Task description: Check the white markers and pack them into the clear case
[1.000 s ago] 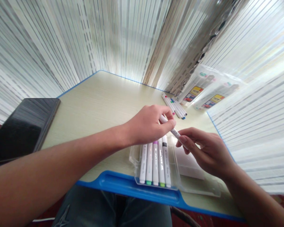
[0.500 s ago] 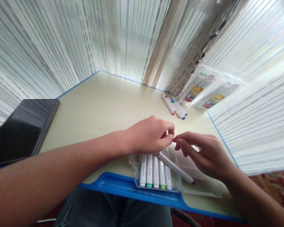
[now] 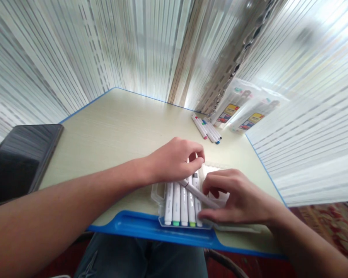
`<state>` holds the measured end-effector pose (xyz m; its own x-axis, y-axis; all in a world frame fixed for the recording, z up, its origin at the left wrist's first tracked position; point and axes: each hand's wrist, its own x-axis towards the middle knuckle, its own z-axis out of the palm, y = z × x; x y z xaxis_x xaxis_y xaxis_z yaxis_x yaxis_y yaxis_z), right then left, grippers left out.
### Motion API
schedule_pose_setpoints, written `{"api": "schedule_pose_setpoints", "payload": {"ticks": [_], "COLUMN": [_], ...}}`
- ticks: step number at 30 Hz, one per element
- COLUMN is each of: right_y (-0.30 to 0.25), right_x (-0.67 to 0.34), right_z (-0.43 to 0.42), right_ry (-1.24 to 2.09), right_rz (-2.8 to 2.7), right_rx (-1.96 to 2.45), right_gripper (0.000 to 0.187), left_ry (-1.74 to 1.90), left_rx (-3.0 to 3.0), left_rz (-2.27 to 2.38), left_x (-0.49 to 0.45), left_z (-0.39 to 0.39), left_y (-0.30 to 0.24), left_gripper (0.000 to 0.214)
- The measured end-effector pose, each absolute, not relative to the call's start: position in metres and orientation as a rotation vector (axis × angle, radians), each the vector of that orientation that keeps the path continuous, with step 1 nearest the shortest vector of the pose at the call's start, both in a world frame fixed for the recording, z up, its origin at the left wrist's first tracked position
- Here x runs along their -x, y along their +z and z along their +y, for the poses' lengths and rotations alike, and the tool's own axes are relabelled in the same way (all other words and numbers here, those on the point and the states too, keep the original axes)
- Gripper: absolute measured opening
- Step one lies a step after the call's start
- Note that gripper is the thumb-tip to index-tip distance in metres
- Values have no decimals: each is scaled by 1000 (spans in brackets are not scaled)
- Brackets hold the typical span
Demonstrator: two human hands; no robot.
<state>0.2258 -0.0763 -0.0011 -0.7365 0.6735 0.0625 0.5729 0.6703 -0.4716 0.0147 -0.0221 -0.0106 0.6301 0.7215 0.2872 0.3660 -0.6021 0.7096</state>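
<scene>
Room for moving is widest left of the left hand (image 3: 174,160), where the pale table (image 3: 118,127) lies bare as far as a dark tablet (image 3: 17,158) at its edge. The blue front lip is met just below both hands, and the table's right edge runs close beside the right hand (image 3: 234,197). A white marker (image 3: 195,191) is pinched at its upper end by the left fingertips and laid slantwise across a clear case (image 3: 158,193) under the hands. Its lower end is hidden beneath the right hand, which is curled palm down over the case, so whether it is gripped there cannot be told. A row of markers (image 3: 176,200), five in count, is laid side by side in the case. Beyond the hands a bunch of loose markers (image 3: 206,129), too tight to be counted, is seen, with two packets (image 3: 229,112) behind it.
</scene>
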Motion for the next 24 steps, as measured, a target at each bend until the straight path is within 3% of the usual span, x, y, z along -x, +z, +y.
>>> {"api": "schedule_pose_setpoints", "payload": {"ticks": [9, 15, 24], "right_y": [-4, -4, -8], "right_x": [-221, -222, -227], "right_z": [-77, -71, -67], "right_ry": [584, 471, 895], "right_rz": [-2627, -2376, -2199], "right_rx": [1004, 1091, 1180], "right_gripper": [20, 26, 39], "left_ry": [1046, 1087, 964], "left_rx": [-1792, -1609, -1686], "left_rz": [985, 864, 764], "left_x": [-8, -3, -8], "left_z": [-9, -4, -12], "left_y": [-9, -7, -5], "left_gripper": [25, 32, 18]}}
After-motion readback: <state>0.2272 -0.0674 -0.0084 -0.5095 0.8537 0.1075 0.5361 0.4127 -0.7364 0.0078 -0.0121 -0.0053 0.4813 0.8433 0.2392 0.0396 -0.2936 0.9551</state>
